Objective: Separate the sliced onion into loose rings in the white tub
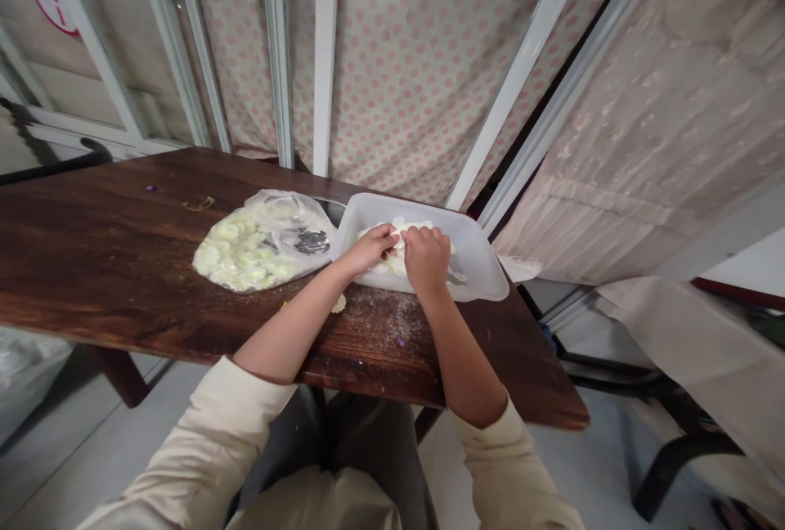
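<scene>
Two hands meet over a white plastic tray (482, 264) near the right end of a dark wooden worktop (123, 260). We see the left hand (375, 248) with its fingers drawn together and the right hand (428, 256) curled nearly closed; between their fingertips they appear to pinch one pale piece (401, 239), though the knuckles hide much of the grip. Beneath them, we find a loose heap of pale pieces (392, 265) in the middle of the tray, with bare floor toward its right end. To the left, a clear plastic bag (310, 219) lies with many pale-green slices (228, 253) in it; we cannot tell whether bag and tray touch. One stray slice (339, 303) rests on the worktop just beside the tray, near scattered white grains (386, 317). We judge the handling to be partway: pieces lie in both containers, the one between the fingers is not yet released, and the heap's finished share cannot be told.
</scene>
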Tool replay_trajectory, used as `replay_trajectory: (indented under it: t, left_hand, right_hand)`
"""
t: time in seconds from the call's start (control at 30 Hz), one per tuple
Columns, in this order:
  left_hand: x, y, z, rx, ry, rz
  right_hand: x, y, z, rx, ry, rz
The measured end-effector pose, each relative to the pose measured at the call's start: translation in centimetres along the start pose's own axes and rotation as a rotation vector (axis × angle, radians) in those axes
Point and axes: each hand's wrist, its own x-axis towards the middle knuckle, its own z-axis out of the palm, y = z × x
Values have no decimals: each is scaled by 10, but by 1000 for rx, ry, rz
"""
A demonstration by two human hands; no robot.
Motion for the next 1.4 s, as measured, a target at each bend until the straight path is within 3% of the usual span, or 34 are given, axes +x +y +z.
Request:
replay_trajectory:
  t: [0.47, 0.9, 1.17, 1.4]
  left_hand:
    - [3, -4, -2, -28, 2, 58]
    - [0, -5, 0, 202, 43, 46]
    - [0, -5, -1, 210, -4, 63]
    - [1, -7, -2, 204, 19, 54]
  right_hand:
    - [2, 0, -1, 96, -11, -61]
    - [0, 0, 1, 15, 27, -24]
    - [0, 5, 6, 85, 71, 155]
    - [1, 9, 3, 284, 13, 271]
